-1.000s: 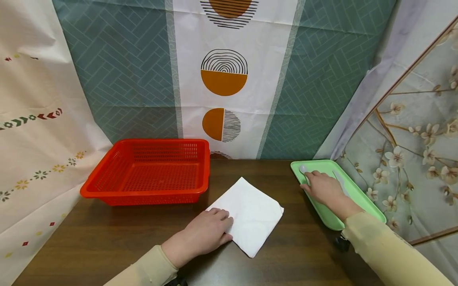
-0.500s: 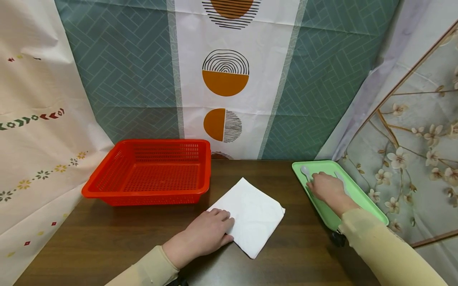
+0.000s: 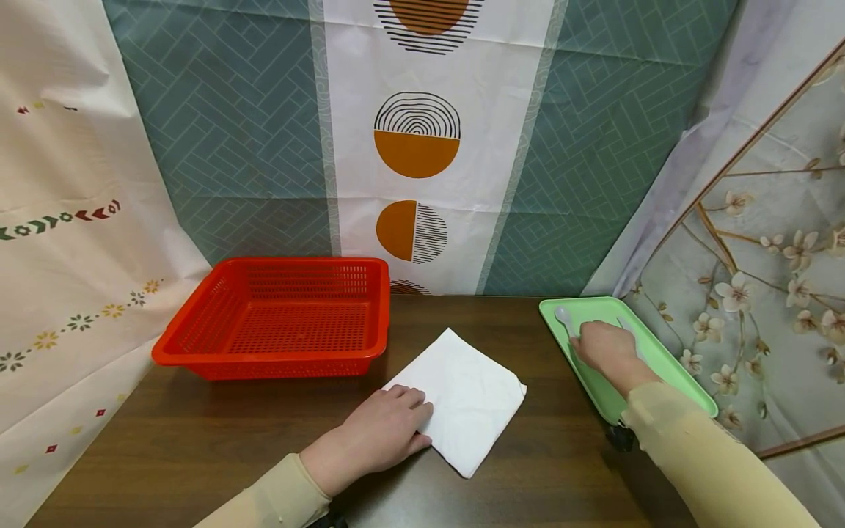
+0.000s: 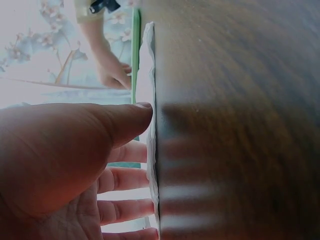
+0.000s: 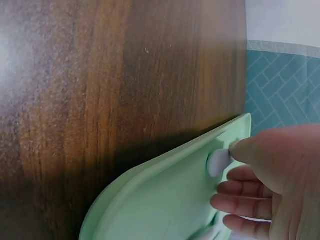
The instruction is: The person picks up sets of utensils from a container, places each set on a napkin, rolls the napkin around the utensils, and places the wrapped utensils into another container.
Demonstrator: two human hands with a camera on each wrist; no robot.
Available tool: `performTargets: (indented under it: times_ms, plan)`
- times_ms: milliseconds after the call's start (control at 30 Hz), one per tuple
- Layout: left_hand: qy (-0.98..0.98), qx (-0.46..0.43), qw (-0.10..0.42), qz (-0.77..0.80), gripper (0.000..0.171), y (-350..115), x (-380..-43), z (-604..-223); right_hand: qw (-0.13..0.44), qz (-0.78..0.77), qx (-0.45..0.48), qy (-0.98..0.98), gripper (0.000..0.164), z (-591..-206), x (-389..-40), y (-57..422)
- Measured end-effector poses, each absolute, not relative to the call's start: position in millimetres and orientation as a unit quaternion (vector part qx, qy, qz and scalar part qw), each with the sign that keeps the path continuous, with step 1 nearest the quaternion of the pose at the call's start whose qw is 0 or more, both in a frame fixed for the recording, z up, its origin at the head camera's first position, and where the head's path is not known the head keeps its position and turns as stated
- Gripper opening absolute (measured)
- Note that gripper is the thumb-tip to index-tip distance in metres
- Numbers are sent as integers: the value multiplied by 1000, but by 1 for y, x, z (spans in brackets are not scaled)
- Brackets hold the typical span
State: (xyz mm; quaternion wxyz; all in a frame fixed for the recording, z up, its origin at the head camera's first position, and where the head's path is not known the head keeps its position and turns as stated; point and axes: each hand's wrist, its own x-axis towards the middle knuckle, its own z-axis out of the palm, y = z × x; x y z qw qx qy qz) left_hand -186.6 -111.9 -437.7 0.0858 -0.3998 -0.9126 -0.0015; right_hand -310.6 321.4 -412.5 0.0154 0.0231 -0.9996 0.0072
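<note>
My left hand (image 3: 379, 433) rests on the left corner of a folded white napkin (image 3: 472, 403) lying on the table. In the left wrist view its fingers (image 4: 125, 179) are fairly straight along the napkin's edge. Over the green tray (image 3: 667, 374) at the right, my right hand (image 3: 607, 352) pinches the handle end of a pale plastic spoon (image 5: 220, 162) between thumb and fingers. The spoon's bowl points to the tray's far left corner. A pale knife (image 3: 626, 325) lies to the right in the tray, partly hidden by the hand.
A red perforated plastic basket (image 3: 297, 357) stands at the back left of the dark wooden table (image 3: 218, 440). Patterned cloths (image 3: 264, 147) hang behind and on both sides.
My right hand has drawn in its extended fingers, and they now pinch the spoon's handle. The spoon lies in about the same place. My left hand has stayed on the napkin.
</note>
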Motion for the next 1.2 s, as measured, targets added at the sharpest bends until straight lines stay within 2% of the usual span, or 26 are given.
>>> performTargets:
  times_ms: [333,833,1200]
  plan:
    - [-912,-402,86,0,33,-112,-187,-439,-3,10,14,-1000,40,-411,-311,316]
    - [-908,-405,109,1,35,-113,-186,-441,-60,46,-16,-997,44,-408,-316,318]
    - [-908,-405,105,2,34,-114,-185,-440,-62,69,-17,-996,47,-407,-315,320]
